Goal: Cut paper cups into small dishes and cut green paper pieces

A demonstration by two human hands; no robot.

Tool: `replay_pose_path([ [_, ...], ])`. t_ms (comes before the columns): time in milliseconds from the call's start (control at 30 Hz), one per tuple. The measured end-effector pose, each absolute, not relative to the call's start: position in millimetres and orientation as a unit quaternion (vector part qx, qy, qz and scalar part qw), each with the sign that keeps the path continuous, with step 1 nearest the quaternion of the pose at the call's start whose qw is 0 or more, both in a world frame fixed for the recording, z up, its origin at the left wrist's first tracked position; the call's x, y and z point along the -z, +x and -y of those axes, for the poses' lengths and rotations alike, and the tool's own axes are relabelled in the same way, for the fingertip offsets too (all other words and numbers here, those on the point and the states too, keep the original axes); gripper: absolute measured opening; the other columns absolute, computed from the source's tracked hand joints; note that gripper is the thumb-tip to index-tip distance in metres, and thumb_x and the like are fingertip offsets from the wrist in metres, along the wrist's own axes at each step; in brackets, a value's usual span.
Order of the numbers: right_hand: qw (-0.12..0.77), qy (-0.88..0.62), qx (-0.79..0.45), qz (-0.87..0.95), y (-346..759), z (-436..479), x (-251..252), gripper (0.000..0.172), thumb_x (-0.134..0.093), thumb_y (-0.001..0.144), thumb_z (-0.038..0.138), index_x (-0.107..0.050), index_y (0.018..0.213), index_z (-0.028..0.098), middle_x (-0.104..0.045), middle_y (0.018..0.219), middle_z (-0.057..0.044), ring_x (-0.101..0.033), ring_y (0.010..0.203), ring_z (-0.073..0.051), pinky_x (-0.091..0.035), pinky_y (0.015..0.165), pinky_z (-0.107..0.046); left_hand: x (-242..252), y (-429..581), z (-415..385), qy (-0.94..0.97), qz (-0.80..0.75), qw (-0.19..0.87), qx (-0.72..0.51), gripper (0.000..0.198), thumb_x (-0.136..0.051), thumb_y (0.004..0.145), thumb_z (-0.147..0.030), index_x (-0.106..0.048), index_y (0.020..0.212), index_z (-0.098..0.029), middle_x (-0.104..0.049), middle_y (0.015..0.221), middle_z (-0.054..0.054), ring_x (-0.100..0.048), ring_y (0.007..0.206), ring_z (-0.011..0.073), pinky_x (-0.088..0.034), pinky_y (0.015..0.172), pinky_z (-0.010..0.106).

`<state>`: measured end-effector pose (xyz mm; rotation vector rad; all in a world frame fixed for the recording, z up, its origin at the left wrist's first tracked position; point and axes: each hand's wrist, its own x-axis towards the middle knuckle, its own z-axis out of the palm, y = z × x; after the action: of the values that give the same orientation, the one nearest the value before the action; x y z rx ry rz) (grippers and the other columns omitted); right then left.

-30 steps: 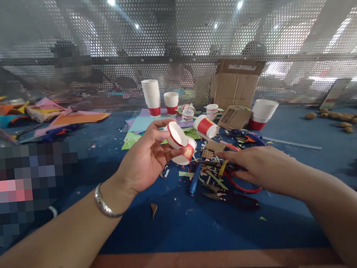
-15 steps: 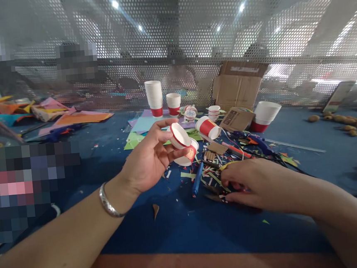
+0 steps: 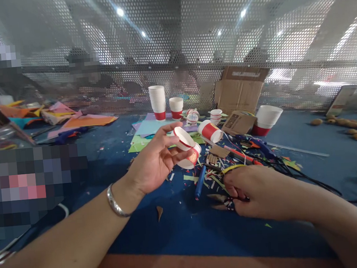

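1. One cut-down paper cup [image 3: 183, 138] tilts above the blue table [image 3: 181, 234], pinched between the left hand's [image 3: 156, 163] thumb and fingers.
2. One pair of snips [image 3: 217, 199] lies at the right hand [image 3: 260, 193]; curled fingers hide its handles, so whether they grip cannot be told.
3. Two cup stacks stand farther back, left [image 3: 157, 100] and right [image 3: 268, 117].
4. One red-banded cup [image 3: 208, 132] lies sideways.
5. Another red-and-white cup [image 3: 194, 157] is partly hidden by left fingertips.
6. Pixelation obscures the left edge.

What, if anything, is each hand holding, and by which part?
The left hand holds a shallow paper cup by its rim and side. The right hand is at the handle end of the scissors; whether it grips is unclear.
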<state>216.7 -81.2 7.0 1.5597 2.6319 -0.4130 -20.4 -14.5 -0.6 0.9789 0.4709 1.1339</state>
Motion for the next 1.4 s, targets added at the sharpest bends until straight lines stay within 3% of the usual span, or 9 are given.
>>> replay_pose_path([
  [133, -0.047, 0.515, 0.178, -0.837, 222, 75, -12, 0.008, -0.055, 0.072, 0.016, -0.051, 0.067, 0.021, -0.057, 0.063, 0.003, -0.050, 0.057, -0.013, -0.032, 0.054, -0.025, 1, -23, 15, 0.438, -0.209, 0.722, -0.494, 0.036, -0.063, 0.082, -0.011, -0.062, 0.117, -0.019, -0.072, 0.095, 0.005, -0.071, 0.086, 0.0180, -0.062, 0.082, 0.032],
  [233, -0.169, 0.515, 0.247, -0.803, 226, 70, -14, 0.012, -0.056, 0.075, 0.019, -0.048, 0.066, 0.021, -0.052, 0.058, 0.005, -0.049, 0.053, -0.011, -0.033, 0.051, -0.024, 0, -21, 17, 0.432, -0.219, 0.729, -0.483, 0.043, -0.064, 0.078, -0.010, -0.060, 0.119, -0.019, -0.072, 0.098, 0.007, -0.071, 0.088, 0.0208, -0.061, 0.083, 0.036],
  [333, -0.303, 0.504, 0.379, -0.714, 226, 66, -13, 0.005, -0.055, 0.080, 0.024, -0.053, 0.076, 0.021, -0.062, 0.067, 0.003, -0.062, 0.059, -0.014, -0.042, 0.053, -0.024, 2, -18, 22, 0.442, -0.228, 0.729, -0.471, 0.047, -0.067, 0.075, -0.009, -0.058, 0.120, -0.016, -0.070, 0.102, 0.010, -0.069, 0.094, 0.0231, -0.060, 0.087, 0.039],
  [433, -0.379, 0.493, 0.474, -0.623, 223, 65, -7, 0.005, -0.054, 0.083, 0.025, -0.053, 0.083, 0.020, -0.070, 0.076, 0.000, -0.068, 0.058, -0.016, -0.045, 0.052, -0.023, 5, -15, 26, 0.460, -0.219, 0.732, -0.453, 0.043, -0.071, 0.075, -0.009, -0.059, 0.116, -0.015, -0.067, 0.108, 0.010, -0.066, 0.099, 0.0222, -0.059, 0.088, 0.038],
  [567, -0.442, 0.486, 0.489, -0.574, 216, 65, -1, 0.008, -0.053, 0.087, 0.023, -0.048, 0.080, 0.022, -0.062, 0.060, 0.005, -0.048, 0.041, -0.007, -0.030, 0.040, -0.017, 6, -14, 30, 0.479, -0.209, 0.732, -0.437, 0.043, -0.075, 0.073, -0.009, -0.059, 0.111, -0.018, -0.064, 0.108, 0.007, -0.063, 0.098, 0.0199, -0.059, 0.088, 0.039],
  [667, -0.486, 0.474, 0.475, -0.560, 211, 66, 1, 0.011, -0.054, 0.090, 0.023, -0.048, 0.081, 0.022, -0.051, 0.059, 0.007, -0.038, 0.046, -0.006, -0.025, 0.041, -0.016, 5, -14, 33, 0.487, -0.205, 0.733, -0.429, 0.041, -0.075, 0.072, -0.010, -0.060, 0.109, -0.018, -0.063, 0.108, 0.006, -0.062, 0.099, 0.0203, -0.059, 0.087, 0.039],
  [867, -0.458, 0.461, 0.438, -0.622, 211, 64, 5, 0.034, -0.057, 0.095, 0.055, -0.051, 0.092, 0.022, -0.031, 0.056, 0.010, -0.019, 0.049, -0.007, -0.014, 0.043, -0.021, 3, -14, 35, 0.478, -0.183, 0.759, -0.403, 0.040, -0.077, 0.069, -0.012, -0.061, 0.105, -0.018, -0.063, 0.107, 0.006, -0.063, 0.097, 0.0197, -0.060, 0.088, 0.038],
  [1067, -0.408, 0.500, 0.312, -0.697, 208, 66, 3, 0.038, -0.053, 0.097, 0.056, -0.060, 0.094, 0.019, -0.053, 0.067, 0.004, -0.038, 0.059, -0.009, -0.027, 0.052, -0.024, 4, -12, 36, 0.475, -0.170, 0.762, -0.406, 0.037, -0.076, 0.070, -0.012, -0.061, 0.104, -0.016, -0.064, 0.106, 0.008, -0.064, 0.096, 0.0198, -0.060, 0.088, 0.038],
  [1400, -0.393, 0.507, 0.250, -0.725, 204, 70, 2, 0.029, -0.058, 0.095, 0.050, -0.061, 0.093, 0.021, -0.050, 0.059, 0.006, -0.042, 0.053, -0.011, -0.028, 0.050, -0.025, 5, -11, 41, 0.462, -0.170, 0.771, -0.405, 0.040, -0.076, 0.071, -0.007, -0.061, 0.106, -0.015, -0.064, 0.110, 0.007, -0.065, 0.097, 0.0177, -0.061, 0.090, 0.038],
])
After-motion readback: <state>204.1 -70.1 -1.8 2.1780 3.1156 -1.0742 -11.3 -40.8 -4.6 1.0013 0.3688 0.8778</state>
